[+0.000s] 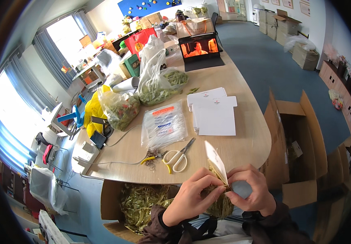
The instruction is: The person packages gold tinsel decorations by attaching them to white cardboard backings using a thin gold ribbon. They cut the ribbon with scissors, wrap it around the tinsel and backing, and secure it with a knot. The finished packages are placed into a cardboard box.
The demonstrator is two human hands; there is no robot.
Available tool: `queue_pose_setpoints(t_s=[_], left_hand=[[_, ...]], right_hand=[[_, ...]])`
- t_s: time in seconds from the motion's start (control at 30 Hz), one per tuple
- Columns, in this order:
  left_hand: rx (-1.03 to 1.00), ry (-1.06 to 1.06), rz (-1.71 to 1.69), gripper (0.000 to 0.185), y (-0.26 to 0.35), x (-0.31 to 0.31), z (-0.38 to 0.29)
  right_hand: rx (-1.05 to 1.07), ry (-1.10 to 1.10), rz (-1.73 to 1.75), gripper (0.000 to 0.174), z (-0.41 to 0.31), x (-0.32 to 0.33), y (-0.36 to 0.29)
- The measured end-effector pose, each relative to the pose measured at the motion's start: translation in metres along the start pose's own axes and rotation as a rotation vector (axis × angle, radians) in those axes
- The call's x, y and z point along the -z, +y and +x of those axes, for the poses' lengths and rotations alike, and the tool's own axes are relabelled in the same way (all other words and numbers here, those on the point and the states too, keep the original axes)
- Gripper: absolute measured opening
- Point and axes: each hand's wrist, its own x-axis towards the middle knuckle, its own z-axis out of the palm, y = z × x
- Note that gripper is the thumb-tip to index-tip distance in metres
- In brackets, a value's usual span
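Observation:
Both hands meet above my lap at the table's front edge. Between thumb and fingers, my left hand (193,193) pinches the lower end of a folded white card (215,158) and a gold tasselled piece (224,205). The gold strands hang below the fingers, partly hidden by them. My right hand (251,190) has its thumb and index finger curled into a ring, with the tips at the card's lower right edge. White-handled scissors (177,158) lie just beyond my left hand. Next to them are yellow-handled pliers (149,159) and a small tangle of thin dark pieces.
Stacked white cards (216,117) and a bag of white plastic ties (164,123) lie on the table (251,146). Plastic bags of green goods (160,88) stand behind. A tablet (199,50) shows video. Open cartons stand right (300,146) and below, one holding gold packets (143,204).

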Motion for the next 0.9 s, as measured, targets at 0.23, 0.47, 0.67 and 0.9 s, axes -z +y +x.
queue_pose_setpoints(t_s=[0.23,0.47,0.67,0.9], left_hand=[[-0.052,-0.061,-0.033,0.012,0.001,0.000,0.003],[0.017,-0.075,-0.041,0.012,-0.001,0.000,0.003],[0.098,-0.009,-0.076,0.012,-0.010,-0.001,0.006],[0.265,0.040,-0.105,0.014,-0.043,0.013,0.013]], right_hand=[[-0.025,-0.013,0.087,0.035,-0.003,-0.002,0.008],[-0.037,-0.028,0.109,0.034,-0.004,-0.004,0.014],[-0.083,0.077,0.175,0.031,-0.009,-0.004,0.024],[-0.284,0.351,0.612,0.030,-0.015,0.017,0.061]])
